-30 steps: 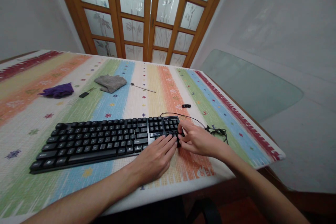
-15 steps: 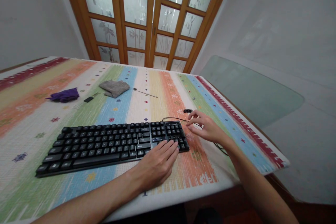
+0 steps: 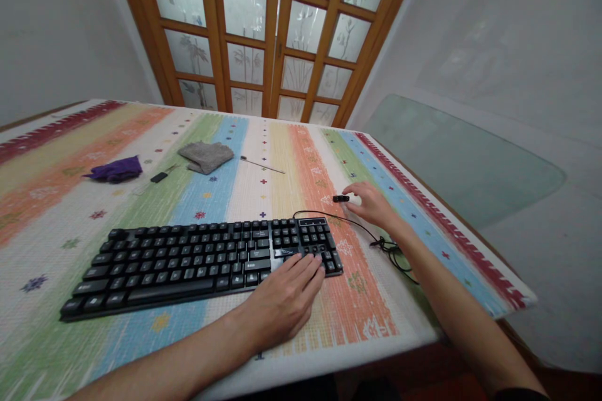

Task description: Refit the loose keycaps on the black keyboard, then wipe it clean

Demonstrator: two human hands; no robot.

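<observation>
A black keyboard (image 3: 197,260) lies across the striped table cloth (image 3: 61,200). My left hand (image 3: 285,301) rests flat by its right front corner, fingers stretched onto the keys near the number pad. My right hand (image 3: 371,203) is reached out beyond the keyboard, its fingertips closed on a small black piece (image 3: 340,198) lying on the cloth. The keyboard's black cable (image 3: 376,238) runs from the back right corner and bunches up under my right forearm.
A grey cloth (image 3: 205,156), a purple cloth (image 3: 115,170), a small black item (image 3: 158,177) and a thin rod (image 3: 262,165) lie at the back. The table's right edge (image 3: 470,250) is close. Wooden glass doors (image 3: 263,31) stand behind.
My right hand left the keyboard's right end and moved away from me to the small black piece. My left hand stayed on the keyboard corner.
</observation>
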